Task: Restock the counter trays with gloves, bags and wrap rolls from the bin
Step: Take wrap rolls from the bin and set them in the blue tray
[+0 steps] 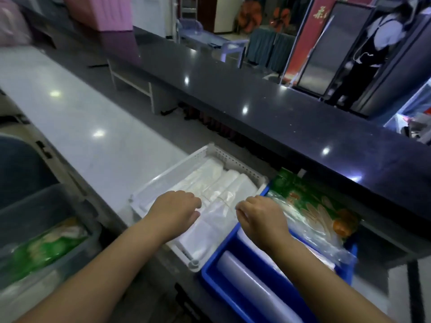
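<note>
A: Clear plastic bags (217, 220), where?
B: In white tray (177, 169), between both hands; right hand (261, 217) grip pinches thin band (227, 202), bags at its 9 o'clock; left hand (175, 210) grip curled, can't tell on what.

One wide-angle camera, worn on the person's head, gives the only view. It faces forward and steeply down along both forearms. It sits close: the left hand (178, 207) and right hand (258, 215) fill the lower middle, near enough that a thin band (221, 200) between them shows. Under the hands lie the white perforated tray (210, 155) and blue tray (217, 271). The grey bin (70, 206) sits left of the left hand, at the frame's edge. Beyond the hands the dark upper counter (256, 94) runs slantwise across the frame, which is tilted and bowed at its edges.
</note>
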Demonstrator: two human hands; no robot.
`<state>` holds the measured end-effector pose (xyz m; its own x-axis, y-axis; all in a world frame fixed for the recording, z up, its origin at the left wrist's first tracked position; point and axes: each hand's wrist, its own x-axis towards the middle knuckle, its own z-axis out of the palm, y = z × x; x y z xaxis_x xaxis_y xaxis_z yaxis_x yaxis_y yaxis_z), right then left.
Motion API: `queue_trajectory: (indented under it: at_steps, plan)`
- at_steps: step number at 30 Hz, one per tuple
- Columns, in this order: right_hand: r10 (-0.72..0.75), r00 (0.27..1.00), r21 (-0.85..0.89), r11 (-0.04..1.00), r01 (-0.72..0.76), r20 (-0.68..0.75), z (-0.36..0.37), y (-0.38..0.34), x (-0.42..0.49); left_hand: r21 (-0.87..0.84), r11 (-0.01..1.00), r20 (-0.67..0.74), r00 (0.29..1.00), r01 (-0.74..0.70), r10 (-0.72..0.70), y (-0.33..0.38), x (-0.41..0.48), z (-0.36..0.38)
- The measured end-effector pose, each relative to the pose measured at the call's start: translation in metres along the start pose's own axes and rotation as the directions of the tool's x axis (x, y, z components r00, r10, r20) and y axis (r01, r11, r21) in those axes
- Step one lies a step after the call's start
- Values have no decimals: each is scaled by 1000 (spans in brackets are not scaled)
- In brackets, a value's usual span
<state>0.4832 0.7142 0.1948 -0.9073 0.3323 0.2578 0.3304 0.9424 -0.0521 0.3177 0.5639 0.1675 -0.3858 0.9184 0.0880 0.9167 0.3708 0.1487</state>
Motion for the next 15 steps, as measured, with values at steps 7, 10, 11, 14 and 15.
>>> queue_trajectory:
  at_steps: [7, 10, 11, 14, 15]
  plan:
    - [-187, 982, 2, 982, 187, 20, 24, -152, 54, 27, 980, -48, 979, 199, -198, -130, -123, -24]
    - [-235, 972, 57, 971, 234, 2, 45, -234, 72, 9, 956, -52, 954, 295, -294, -193, -185, -28]
    - [-248, 969, 84, 965, 247, 2, 52, -260, 78, 12, 945, -37, 944, 327, -327, -214, -205, -29]
    - [-316, 949, 167, 936, 309, 13, 79, -326, 92, -21, 894, -7, 895, 447, -447, -274, -264, -31]
    - [-334, 942, 189, 928, 321, 41, 88, -343, 95, -31, 873, -4, 873, 487, -488, -291, -283, -32]
